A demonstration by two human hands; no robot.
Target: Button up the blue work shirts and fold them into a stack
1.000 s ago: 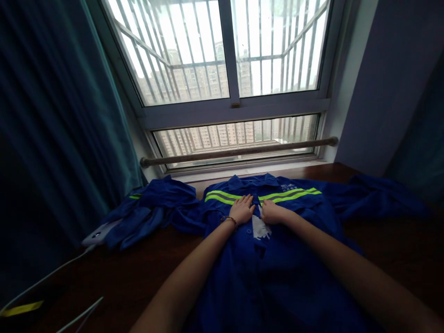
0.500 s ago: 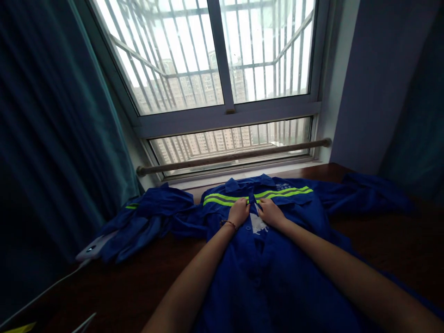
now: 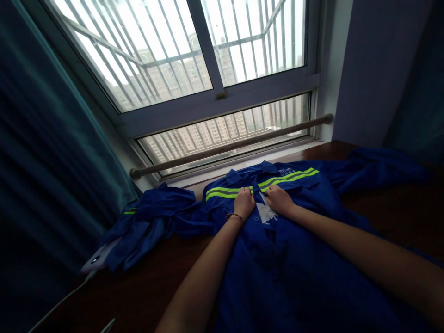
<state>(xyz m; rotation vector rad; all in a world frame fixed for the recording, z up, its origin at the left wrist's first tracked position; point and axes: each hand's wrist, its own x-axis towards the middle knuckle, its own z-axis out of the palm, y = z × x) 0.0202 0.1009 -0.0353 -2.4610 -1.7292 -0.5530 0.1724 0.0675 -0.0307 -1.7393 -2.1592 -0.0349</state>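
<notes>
A blue work jacket (image 3: 294,259) with yellow-green reflective stripes (image 3: 222,192) lies front-up on a dark wooden table (image 3: 145,286). My left hand (image 3: 243,202), a bead bracelet at its wrist, is closed on the left edge of the jacket's front opening just below the stripe. My right hand (image 3: 279,200) is closed on the opposite edge. Both hands meet at the chest, near a white label (image 3: 266,214) showing inside the opening. The sleeves spread out to both sides.
A phone (image 3: 96,261) with a white cable (image 3: 58,303) lies at the table's left edge beside the crumpled left sleeve (image 3: 149,217). A wooden rod (image 3: 229,147) runs along the barred window behind. A teal curtain (image 3: 45,152) hangs at left.
My hands went from lying flat on the chest to pinching the two front edges near the stripe. The view has tilted and shifted a little.
</notes>
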